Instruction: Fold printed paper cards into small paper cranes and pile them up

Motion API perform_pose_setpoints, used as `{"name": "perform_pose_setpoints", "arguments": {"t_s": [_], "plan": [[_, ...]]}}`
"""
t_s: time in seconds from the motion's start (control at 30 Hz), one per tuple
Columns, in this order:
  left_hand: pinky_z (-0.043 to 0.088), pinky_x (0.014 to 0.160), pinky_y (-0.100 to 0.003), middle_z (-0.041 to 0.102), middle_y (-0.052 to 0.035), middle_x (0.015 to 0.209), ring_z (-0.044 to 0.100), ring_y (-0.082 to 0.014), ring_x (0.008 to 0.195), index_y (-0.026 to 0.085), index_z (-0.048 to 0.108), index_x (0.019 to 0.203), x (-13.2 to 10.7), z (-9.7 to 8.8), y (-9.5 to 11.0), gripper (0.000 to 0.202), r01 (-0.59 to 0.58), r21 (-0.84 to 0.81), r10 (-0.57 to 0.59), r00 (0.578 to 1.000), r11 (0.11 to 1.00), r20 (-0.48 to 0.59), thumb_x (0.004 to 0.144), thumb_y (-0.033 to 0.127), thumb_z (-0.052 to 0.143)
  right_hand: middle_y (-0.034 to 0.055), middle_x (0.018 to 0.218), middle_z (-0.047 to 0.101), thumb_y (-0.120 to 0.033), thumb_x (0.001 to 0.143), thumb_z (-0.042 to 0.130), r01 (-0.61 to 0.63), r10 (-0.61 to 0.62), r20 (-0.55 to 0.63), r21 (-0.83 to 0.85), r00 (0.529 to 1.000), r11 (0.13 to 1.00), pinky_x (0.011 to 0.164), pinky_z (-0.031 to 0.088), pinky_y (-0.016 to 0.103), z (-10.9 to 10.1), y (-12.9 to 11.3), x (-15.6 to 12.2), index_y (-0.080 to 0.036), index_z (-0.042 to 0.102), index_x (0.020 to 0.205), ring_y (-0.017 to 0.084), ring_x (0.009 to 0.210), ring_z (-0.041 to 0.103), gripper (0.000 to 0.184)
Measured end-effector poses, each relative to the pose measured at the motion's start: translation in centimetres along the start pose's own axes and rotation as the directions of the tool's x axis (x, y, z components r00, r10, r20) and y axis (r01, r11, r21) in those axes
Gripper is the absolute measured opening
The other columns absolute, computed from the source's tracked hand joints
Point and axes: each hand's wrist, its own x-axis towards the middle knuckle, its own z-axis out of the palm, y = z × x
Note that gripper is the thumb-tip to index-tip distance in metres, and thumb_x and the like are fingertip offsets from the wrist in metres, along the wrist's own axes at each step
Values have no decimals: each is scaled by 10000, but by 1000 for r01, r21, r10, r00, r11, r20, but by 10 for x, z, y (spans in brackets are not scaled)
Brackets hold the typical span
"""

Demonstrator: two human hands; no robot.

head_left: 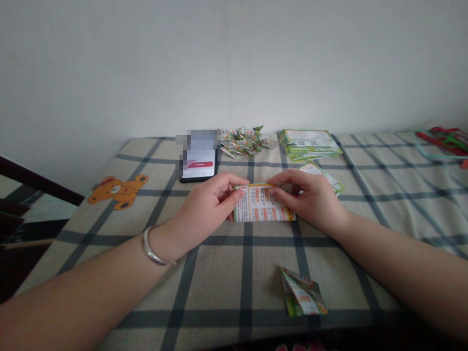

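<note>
Folded leaflet lies flat on the checked cloth at centre frame, between both hands. Left hand: thumb and forefinger pinched together on the leaflet's left end. Right hand: fingertips pressed down on the upper right edge, thumb tucked against the paper, so both hands are closed on it. Judged handling: thin printed paper, very light, limp until creased, then holding a fold; glossy-looking, so it probably slides easily on the cloth and tears if tugged. Best taken at the two short ends or along a creased edge, with pads flat, not nails. Long axis runs left to right across the frame, parallel to the near table edge; the printed face is up, with the doubled edge apparently nearest the person. Nearby: phone to the upper left, a heap of small folded pieces behind it, a stack of flat leaflets at upper centre-right, and one folded piece alone at the lower centre. Bracelet on the left wrist.
</note>
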Motion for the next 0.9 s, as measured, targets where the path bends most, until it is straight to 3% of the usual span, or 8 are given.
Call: {"name": "perform_pose_setpoints", "arguments": {"t_s": [0.17,0.4,0.73,0.9], "plan": [[431,409,-148,632,23,747,536,-62,506,195,616,1034,2,-1,0,147,2,-55,-5,999,998,-47,905,230,555,-40,554,575,-329,858,662,-56,56,-26,-7,998,998,426,313,212,-2,1,1,-188,729,982,69,461,433,200],[447,406,-154,615,23,717,556,-77,518,191,611,1042,3,-3,-5,154,5,-95,-12,998,995,-68,906,237,556,-28,629,585,-384,851,675,-122,125,-39,83,991,989,444,355,213,-1,8,1,-174,695,1012,77,508,484,266],[503,583,-230,669,3,816,627,-116,671,232,640,1093,5,-7,-14,212,-42,133,53,995,990,-80,918,326,567,-21,634,599,-372,834,686,-182,183,-22,42,983,982,471,382,234,-2,9,4,-174,684,952,94,532,518,231],[483,606,-237,623,35,772,592,-106,655,257,614,1138,5,-9,-14,244,-60,199,87,988,978,-128,898,296,597,-12,649,621,-384,835,685,-183,184,-25,44,983,982,478,389,239,-1,10,4,-178,682,936,100,540,533,230]]}}
